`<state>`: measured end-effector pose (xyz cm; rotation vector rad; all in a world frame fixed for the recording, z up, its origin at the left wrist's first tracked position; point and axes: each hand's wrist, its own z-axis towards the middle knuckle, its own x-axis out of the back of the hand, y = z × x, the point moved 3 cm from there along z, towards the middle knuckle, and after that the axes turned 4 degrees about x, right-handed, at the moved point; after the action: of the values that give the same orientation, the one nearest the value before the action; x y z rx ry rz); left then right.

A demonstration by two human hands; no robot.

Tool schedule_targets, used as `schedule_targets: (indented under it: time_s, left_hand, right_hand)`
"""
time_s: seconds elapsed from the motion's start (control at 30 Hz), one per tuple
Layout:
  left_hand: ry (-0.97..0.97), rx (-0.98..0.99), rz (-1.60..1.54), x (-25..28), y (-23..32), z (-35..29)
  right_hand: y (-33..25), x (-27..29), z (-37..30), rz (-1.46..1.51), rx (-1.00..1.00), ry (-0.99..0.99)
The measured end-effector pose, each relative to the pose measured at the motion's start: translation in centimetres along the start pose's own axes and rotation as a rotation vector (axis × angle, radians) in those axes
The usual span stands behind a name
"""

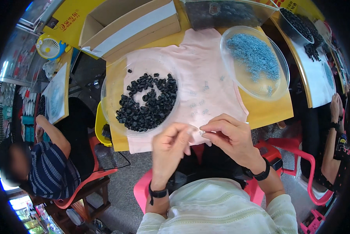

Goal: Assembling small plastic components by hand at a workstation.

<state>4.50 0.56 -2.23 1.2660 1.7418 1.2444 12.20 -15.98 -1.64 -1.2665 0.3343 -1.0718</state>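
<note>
Yellow table [276, 111] bears a pink cloth [190, 70]. Right hand [230, 134] pinches a small silvery piece [201, 132] by the cloth's near edge; left hand [169, 146] blurred, grip unclear. Step judged: close handwork; next move likely needs steady hold.

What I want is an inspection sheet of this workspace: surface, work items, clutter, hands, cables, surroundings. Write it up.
Surface: yellow tabletop, partly covered by pink cloth.
Work items: black pieces in the left clear tray; blue-grey pieces in the right clear tray; loose small pieces on the cloth.
Clutter: open cardboard box and clear bin at the far side.
Hands: right hand pinches a tiny piece; left hand close beside it, blurred, grip unclear.
Cables: one dark cable near a yellow container, below the table's left side.
Surroundings: one co-worker at left, another person at right; yellow-and-blue fan at upper left.
</note>
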Motion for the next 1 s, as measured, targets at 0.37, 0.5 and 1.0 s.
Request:
schedule_targets:
  time_s: [0.37,0.5,1.0]
  left_hand:
    - [0.497,-0.427,0.844,6.6,1.4,6.0]
    - [0.495,-0.431,0.898,6.7,1.1,6.6]
    - [0.383,-0.461,0.847,7.3,1.2,7.3]
  right_hand:
    - [0.3,-0.3,-0.6,-0.047,-0.030,0.011]
    - [0.3,-0.1,-0.9,-0.008,-0.063,0.005]
    - [-1.6,-0.3,-1.5,0.021,-0.032,0.018]
